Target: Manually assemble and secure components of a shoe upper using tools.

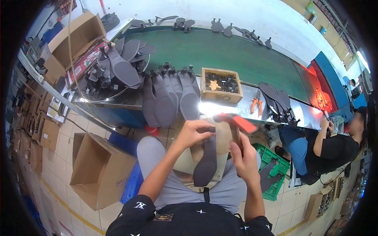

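Above the lap, a dark grey shoe sole (206, 159) with a small heel block is pinched at its top by the left hand (193, 133), while a red-handled tool (237, 125) is gripped by the right hand (245, 159).

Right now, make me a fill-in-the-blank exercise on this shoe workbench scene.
1. The left hand holds a dark grey shoe sole by its ____ end.
2. The right hand grips a tool with a ____ head.
3. The small wooden box on the bench holds black ____.
4. The orange-handled pliers lie on the bench to the ____ of that box.

Missing words: heel; red; heels; right
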`<state>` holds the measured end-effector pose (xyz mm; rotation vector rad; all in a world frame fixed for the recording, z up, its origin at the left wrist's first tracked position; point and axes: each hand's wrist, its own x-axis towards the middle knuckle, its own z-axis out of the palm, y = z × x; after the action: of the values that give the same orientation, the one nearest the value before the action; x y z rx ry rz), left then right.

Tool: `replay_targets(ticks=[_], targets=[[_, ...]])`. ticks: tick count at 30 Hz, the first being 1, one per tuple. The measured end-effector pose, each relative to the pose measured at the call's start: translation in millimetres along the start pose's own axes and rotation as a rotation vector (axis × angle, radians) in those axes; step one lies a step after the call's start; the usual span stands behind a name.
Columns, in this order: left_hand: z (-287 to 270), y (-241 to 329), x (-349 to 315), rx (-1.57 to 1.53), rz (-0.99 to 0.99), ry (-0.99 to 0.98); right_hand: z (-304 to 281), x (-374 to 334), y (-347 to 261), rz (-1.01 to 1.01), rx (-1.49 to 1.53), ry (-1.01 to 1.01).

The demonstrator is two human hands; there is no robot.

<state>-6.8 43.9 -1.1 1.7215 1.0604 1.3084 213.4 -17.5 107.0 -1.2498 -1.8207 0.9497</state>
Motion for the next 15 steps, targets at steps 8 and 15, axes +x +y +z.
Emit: replay_targets(ticks=[8,15], targets=[[0,15,3,-0.065,-0.126,-0.041,12,-16,-1,-0.119,-0.102,0.031],[8,2,-13,0.383,-0.001,-0.019,-2,-44,-31,-0.190,-0.009,0.335]])
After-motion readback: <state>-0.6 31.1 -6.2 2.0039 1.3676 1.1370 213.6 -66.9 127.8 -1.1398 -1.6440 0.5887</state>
